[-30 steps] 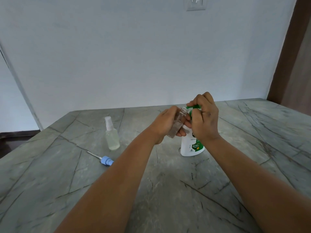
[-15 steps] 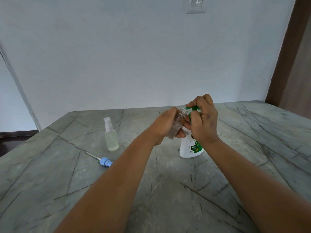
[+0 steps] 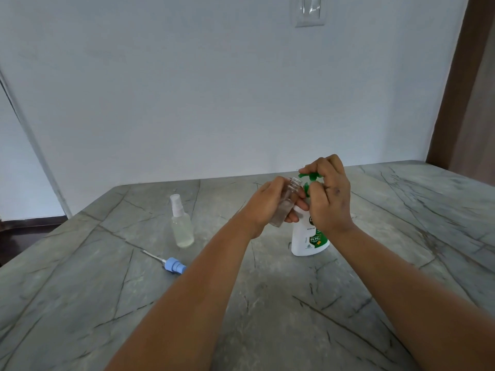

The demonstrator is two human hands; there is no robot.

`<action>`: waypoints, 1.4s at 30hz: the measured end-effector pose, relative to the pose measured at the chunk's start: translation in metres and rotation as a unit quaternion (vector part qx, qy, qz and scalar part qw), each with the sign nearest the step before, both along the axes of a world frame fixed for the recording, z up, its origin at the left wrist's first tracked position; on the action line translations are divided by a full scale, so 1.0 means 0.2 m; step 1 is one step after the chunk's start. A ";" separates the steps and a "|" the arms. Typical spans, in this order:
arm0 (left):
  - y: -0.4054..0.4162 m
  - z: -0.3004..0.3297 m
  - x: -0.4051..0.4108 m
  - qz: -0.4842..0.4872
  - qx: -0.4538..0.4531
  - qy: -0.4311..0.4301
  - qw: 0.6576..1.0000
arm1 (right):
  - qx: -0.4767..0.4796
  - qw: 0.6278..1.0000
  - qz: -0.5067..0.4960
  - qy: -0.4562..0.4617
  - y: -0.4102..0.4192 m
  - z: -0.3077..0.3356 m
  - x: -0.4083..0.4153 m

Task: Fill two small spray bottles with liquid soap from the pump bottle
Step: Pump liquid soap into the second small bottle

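A: Soap is sitting in the capped bottle (image 3: 181,226) on the counter (image 3: 267,303); the blue sprayer (image 3: 174,265) is lying off.

B: Left hand (image 3: 270,203) fingers are wrapping the open bottle (image 3: 286,202), looking nearly empty, under the spout. Right hand (image 3: 330,194) fingers are curling over the pump bottle (image 3: 309,236).
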State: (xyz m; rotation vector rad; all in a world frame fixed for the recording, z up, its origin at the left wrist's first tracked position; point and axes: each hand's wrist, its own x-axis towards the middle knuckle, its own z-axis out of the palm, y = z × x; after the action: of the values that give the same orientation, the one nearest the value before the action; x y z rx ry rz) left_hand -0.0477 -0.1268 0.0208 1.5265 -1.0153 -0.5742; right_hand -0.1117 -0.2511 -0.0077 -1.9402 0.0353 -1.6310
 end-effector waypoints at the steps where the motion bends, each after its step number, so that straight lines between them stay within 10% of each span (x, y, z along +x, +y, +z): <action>1: 0.00 0.00 0.00 0.000 0.001 -0.002 1.000 | 0.002 1.000 -0.002 0.001 0.00 0.00 0.00; 42: 0.00 0.01 -0.02 0.012 0.019 0.002 1.000 | -0.009 1.000 -0.010 0.007 0.00 0.00 0.00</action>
State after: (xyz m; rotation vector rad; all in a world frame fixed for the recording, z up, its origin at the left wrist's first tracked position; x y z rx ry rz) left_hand -0.0507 -0.1276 0.0232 1.5698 -0.9861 -0.5818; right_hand -0.1127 -0.2512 -0.0070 -1.9711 0.0461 -1.6355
